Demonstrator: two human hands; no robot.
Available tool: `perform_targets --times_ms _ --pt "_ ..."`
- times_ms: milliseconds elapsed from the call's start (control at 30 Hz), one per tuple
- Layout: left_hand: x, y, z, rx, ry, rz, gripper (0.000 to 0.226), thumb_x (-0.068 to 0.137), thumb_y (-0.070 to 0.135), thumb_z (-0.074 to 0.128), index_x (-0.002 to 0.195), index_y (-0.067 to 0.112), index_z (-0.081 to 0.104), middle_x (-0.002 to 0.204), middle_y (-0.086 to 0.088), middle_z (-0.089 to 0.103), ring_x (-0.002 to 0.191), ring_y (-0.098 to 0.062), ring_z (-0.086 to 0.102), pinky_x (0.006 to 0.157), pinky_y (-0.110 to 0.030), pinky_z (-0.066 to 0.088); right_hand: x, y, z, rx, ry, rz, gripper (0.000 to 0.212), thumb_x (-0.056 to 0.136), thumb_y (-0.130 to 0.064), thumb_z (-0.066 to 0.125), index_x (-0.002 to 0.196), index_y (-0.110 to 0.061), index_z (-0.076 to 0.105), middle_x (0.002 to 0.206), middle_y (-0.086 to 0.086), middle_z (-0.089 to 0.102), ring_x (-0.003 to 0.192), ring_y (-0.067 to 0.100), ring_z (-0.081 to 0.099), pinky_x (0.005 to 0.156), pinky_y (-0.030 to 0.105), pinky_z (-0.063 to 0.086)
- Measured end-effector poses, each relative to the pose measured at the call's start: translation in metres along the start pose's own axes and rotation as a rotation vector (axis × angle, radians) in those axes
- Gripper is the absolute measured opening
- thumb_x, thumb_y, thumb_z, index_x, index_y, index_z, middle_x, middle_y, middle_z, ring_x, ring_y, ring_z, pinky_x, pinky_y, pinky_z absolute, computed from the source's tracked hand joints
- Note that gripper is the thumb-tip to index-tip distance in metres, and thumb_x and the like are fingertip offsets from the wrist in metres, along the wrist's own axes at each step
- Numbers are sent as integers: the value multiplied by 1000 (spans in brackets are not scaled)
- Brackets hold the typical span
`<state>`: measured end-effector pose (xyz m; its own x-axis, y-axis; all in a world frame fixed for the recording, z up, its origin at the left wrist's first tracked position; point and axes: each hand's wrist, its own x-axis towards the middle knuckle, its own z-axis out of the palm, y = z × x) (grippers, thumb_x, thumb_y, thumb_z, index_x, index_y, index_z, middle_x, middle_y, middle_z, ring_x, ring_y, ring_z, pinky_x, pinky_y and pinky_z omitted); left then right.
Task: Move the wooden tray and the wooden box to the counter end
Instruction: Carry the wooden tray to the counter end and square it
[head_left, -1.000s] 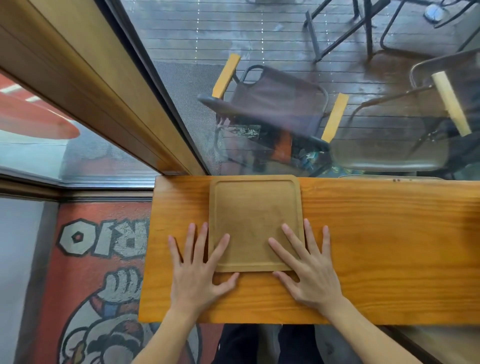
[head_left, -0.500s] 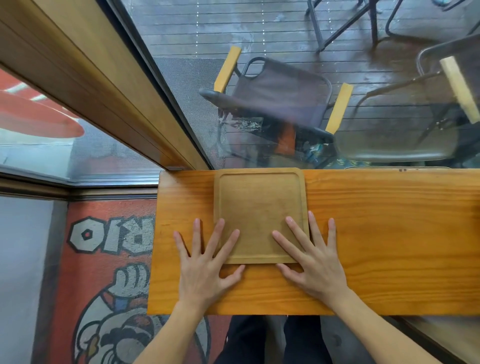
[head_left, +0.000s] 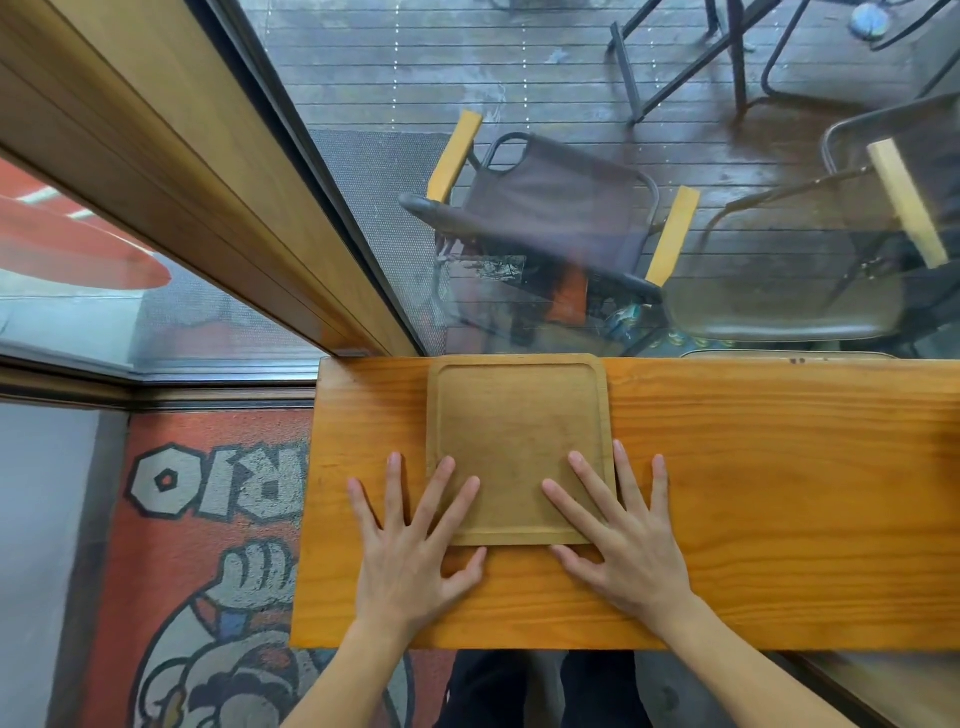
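Note:
A square wooden tray (head_left: 519, 426) with a shallow rim lies flat on the orange wooden counter (head_left: 753, 493), its far edge against the window. My left hand (head_left: 410, 551) rests flat with fingers spread, two fingertips on the tray's near left corner. My right hand (head_left: 623, 535) lies flat the same way over the near right corner. Neither hand grips the tray. No wooden box is in view.
The counter's left end (head_left: 311, 499) is a hand's width from the tray. Window glass (head_left: 571, 156) bounds the far edge, with folding chairs outside. Below left is a painted floor (head_left: 208, 519). My dark trouser legs (head_left: 545, 691) show under the counter.
The tray has slid away from me to the counter's far edge at the window. Both hands followed it, staying flat on its near corners.

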<state>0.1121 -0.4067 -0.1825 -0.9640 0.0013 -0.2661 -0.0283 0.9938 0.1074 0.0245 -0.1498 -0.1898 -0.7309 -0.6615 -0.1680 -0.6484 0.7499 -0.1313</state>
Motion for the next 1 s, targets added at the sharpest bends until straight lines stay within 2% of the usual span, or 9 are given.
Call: perform_targets --times_ms 500,1000 --pt "0 -1 3 5 12 5 82 78 70 57 149 32 41 159 -3 36 144 -53 26 105 -83 15 0 0 2 -18 -1 -13 65 92 -68 45 149 -36 41 159 8 38 145 51 28 106 81 20" --pt "0 -1 6 5 41 4 82 79 68 57 151 32 38 160 -5 36 145 -52 26 106 -83 14 1 2 2 -38 -38 -17 65 93 -69 41 151 -38 37 161 8 34 146 51 25 106 81 20"
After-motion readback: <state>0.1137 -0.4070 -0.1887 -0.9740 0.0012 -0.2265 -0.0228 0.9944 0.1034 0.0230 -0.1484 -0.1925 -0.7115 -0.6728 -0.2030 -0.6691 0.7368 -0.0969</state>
